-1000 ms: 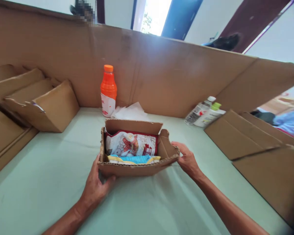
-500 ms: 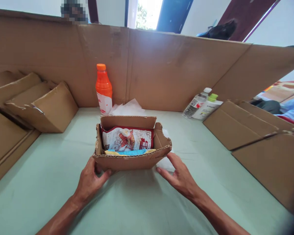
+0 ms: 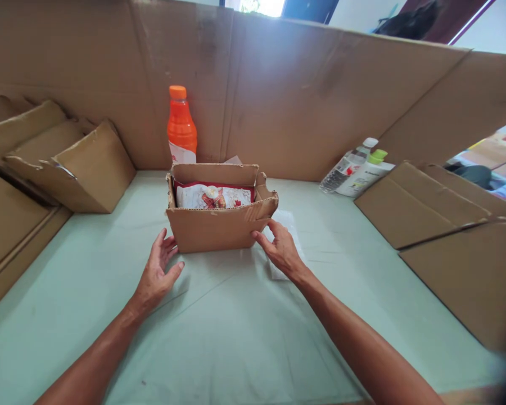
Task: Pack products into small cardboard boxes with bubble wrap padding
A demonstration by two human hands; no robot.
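An open cardboard box (image 3: 215, 233) stands upright on the pale green surface (image 3: 219, 337), its top flaps raised. Inside it is a white and dark red printed packet (image 3: 215, 197); the lower part of the packet is hidden by the box's front wall. My right hand (image 3: 280, 244) grips the box's lower right corner, thumb on the front face and fingers round the side. Just off the lower left corner, my left hand (image 3: 160, 275) is open with fingers apart and holds nothing. A clear plastic sheet (image 3: 289, 230) lies partly under my right hand.
Behind the box stands an orange bottle (image 3: 182, 129) against a tall cardboard wall (image 3: 287, 95). A clear water bottle (image 3: 341, 171) and a white bottle with a green cap (image 3: 365, 177) lean at the back right. Cardboard boxes flank both sides, left (image 3: 96, 174) and right (image 3: 464, 275).
The box has moved away from me toward the back and is set down on the surface. My left hand has come off it; my right hand stays at its corner. The view has tilted down.
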